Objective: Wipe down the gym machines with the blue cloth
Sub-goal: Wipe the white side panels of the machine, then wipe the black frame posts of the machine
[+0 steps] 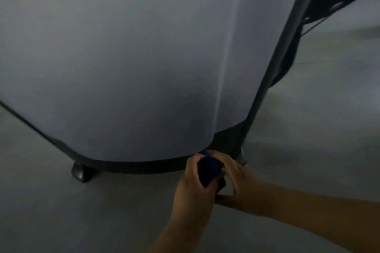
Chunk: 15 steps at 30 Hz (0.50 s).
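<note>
While the whole scene is dim and slightly blurred, both hands can be seen meeting at about five o'clock in the view, low against the gym machine (pixel 123 57). The blue cloth (pixel 208 167) is bunched into a dark wad between them, its top edge touching the black base band (pixel 144 165) that runs under the machine's broad pale grey panel. The left hand (pixel 194 183) comes up from six o'clock, and its grip is closed, with fingers curled over the cloth's left side. The right hand (pixel 236 178) reaches in from four o'clock. Its grip is also closed round the cloth, fingers bent over the right side and thumb stretched beneath toward the left hand, so the two hands touch. A black foot (pixel 82 171) props the base at seven o'clock, and a second foot (pixel 242 157) shows just beyond the right hand's knuckles. At two o'clock a dark upright frame (pixel 287 47) edges the panel, with a thin cable (pixel 312 26) beside it. Grey floor (pixel 82 211) lies beneath everything.
</note>
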Each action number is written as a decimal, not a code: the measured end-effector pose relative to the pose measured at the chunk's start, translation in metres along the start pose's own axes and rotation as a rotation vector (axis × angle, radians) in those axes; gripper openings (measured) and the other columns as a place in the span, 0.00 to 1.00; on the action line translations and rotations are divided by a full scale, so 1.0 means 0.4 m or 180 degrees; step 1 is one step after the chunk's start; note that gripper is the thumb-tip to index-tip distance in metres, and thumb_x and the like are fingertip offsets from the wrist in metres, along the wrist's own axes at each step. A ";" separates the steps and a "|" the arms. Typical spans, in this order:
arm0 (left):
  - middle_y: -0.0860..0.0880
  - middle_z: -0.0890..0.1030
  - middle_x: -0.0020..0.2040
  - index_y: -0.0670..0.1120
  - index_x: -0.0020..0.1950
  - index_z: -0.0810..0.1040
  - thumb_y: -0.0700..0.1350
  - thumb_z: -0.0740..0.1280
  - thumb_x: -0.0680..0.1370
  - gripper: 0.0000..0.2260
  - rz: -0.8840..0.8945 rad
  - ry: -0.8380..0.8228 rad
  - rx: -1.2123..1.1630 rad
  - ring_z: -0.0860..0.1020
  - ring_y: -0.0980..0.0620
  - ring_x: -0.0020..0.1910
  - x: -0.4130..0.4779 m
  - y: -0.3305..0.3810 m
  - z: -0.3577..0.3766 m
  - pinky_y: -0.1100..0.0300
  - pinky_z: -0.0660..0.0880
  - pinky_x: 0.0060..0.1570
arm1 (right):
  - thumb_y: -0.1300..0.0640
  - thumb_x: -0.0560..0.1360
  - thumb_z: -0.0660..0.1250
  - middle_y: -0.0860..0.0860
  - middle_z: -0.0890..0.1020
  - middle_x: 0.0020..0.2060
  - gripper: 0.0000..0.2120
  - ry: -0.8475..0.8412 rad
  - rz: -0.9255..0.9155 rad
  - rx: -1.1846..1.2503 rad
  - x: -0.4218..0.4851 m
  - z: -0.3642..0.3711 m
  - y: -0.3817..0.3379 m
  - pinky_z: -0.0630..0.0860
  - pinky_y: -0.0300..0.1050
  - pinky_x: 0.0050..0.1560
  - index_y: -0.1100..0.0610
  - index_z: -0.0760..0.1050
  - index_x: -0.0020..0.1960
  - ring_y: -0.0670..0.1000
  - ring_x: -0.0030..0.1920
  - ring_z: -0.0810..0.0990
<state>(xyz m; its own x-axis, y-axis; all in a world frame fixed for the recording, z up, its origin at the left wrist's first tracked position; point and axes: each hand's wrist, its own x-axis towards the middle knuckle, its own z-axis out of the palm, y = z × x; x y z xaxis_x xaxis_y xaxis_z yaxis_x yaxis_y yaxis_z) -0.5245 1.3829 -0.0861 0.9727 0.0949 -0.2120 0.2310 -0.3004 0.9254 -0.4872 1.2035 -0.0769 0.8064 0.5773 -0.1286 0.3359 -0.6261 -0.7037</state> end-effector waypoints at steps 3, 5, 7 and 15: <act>0.63 0.79 0.56 0.66 0.61 0.69 0.55 0.79 0.78 0.21 0.0364 0.0090 0.0035 0.77 0.78 0.51 0.002 0.137 0.047 0.76 0.76 0.42 | 0.46 0.78 0.79 0.18 0.65 0.64 0.39 0.0684 -0.0142 0.0245 -0.025 -0.070 -0.005 0.76 0.28 0.56 0.30 0.56 0.77 0.30 0.62 0.75; 0.63 0.80 0.58 0.66 0.62 0.69 0.57 0.80 0.76 0.23 0.0626 0.0129 0.0137 0.79 0.73 0.56 0.014 0.213 0.079 0.74 0.78 0.46 | 0.54 0.77 0.79 0.20 0.68 0.63 0.37 0.1168 -0.0227 0.0405 -0.037 -0.136 0.002 0.77 0.28 0.56 0.26 0.61 0.71 0.31 0.61 0.76; 0.65 0.79 0.60 0.66 0.64 0.69 0.62 0.79 0.75 0.25 0.0894 0.0109 0.0212 0.79 0.69 0.59 0.030 0.290 0.110 0.73 0.78 0.50 | 0.60 0.77 0.78 0.24 0.72 0.65 0.40 0.1648 -0.0342 0.0436 -0.043 -0.208 0.022 0.78 0.32 0.61 0.23 0.65 0.69 0.34 0.64 0.77; 0.63 0.71 0.80 0.56 0.82 0.70 0.63 0.63 0.86 0.25 0.2790 0.0482 0.2012 0.68 0.67 0.78 0.105 0.581 0.076 0.70 0.67 0.75 | 0.65 0.79 0.73 0.36 0.80 0.59 0.28 0.3269 -0.0692 0.0957 0.003 -0.567 -0.048 0.80 0.39 0.59 0.33 0.73 0.63 0.42 0.60 0.81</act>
<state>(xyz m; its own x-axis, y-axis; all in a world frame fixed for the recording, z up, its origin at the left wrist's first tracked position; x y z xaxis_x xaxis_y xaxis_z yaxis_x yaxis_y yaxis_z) -0.4291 1.2883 0.1107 0.8024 -0.2872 0.5232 -0.5281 -0.7500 0.3982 -0.3824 1.0975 0.0949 0.8128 -0.1404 0.5654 0.5002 -0.3294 -0.8008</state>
